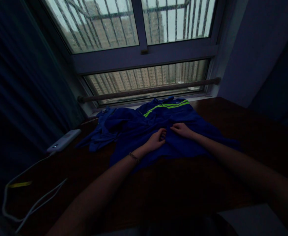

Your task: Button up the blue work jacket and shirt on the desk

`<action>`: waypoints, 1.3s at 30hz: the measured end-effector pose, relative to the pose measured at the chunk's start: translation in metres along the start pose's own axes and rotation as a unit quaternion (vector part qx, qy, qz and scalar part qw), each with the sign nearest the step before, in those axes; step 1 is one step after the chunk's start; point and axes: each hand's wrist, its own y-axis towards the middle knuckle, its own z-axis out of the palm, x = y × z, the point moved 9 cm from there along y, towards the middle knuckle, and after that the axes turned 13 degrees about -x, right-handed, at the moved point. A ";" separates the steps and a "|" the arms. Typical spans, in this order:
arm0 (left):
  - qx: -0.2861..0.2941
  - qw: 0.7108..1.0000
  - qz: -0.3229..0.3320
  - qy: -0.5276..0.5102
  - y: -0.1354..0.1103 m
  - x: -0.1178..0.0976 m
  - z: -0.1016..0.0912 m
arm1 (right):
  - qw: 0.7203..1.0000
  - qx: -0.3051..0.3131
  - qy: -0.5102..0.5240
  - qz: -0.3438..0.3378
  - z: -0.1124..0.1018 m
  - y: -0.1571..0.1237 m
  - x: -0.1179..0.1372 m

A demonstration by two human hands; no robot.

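A blue top [139,144] with bright green stripes across its chest lies spread on a dark wooden table, its collar toward the window. My left hand [156,140] rests over the middle of the top, fingers curled in; a bracelet circles that wrist. Just to its right, my right hand [182,130] is held low at the cloth with its fingers together in a pinch. A small gap separates the two hands. Whatever is between the fingers of either hand is too dark to make out. Bunched blue cloth [104,131] lies at the top's left side.
A white power strip [64,140] stands at the left, its white cable [30,170] looping over the table [183,193]. Near the cable lies a yellow strip [20,184]. Behind are a rail [148,90] and a barred window; a dark curtain [23,82] hangs left.
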 end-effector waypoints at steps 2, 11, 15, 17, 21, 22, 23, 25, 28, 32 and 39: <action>-0.006 0.999 0.005 0.031 0.007 0.003 -0.002 | 1.000 -0.029 -0.007 -0.004 -0.010 -0.005 0.016; -0.032 0.994 0.023 0.105 -0.001 -0.003 -0.007 | 0.942 0.108 -0.164 -0.274 -0.014 -0.106 0.107; -0.056 0.989 0.040 0.130 -0.009 -0.015 -0.008 | 0.968 0.091 -0.146 -0.183 -0.031 -0.091 0.069; -0.069 0.980 0.068 0.172 -0.012 -0.024 -0.009 | 0.973 0.100 -0.130 -0.163 -0.035 -0.084 0.057; -0.038 0.952 0.162 0.255 -0.019 -0.047 0.000 | 0.977 0.122 -0.090 -0.151 -0.033 -0.082 0.049; -0.014 0.948 0.177 0.266 -0.021 -0.050 0.005 | 0.979 0.116 -0.079 -0.147 -0.033 -0.082 0.048; 0.011 0.945 0.182 0.272 -0.023 -0.052 0.011 | 0.982 0.109 -0.067 -0.142 -0.033 -0.082 0.047; 0.051 0.946 0.166 0.275 -0.025 -0.049 0.022 | 0.987 0.092 -0.044 -0.126 -0.033 -0.081 0.044; 0.067 0.956 0.112 0.263 -0.024 -0.040 0.031 | 0.993 0.070 -0.027 -0.095 -0.033 -0.079 0.038; 0.070 0.966 0.070 0.241 -0.021 -0.030 0.034 | 0.997 0.052 -0.028 -0.050 -0.033 -0.077 0.029; 0.071 0.968 0.077 0.226 -0.021 -0.027 0.033 | 0.999 0.030 -0.014 0.009 -0.033 -0.074 0.018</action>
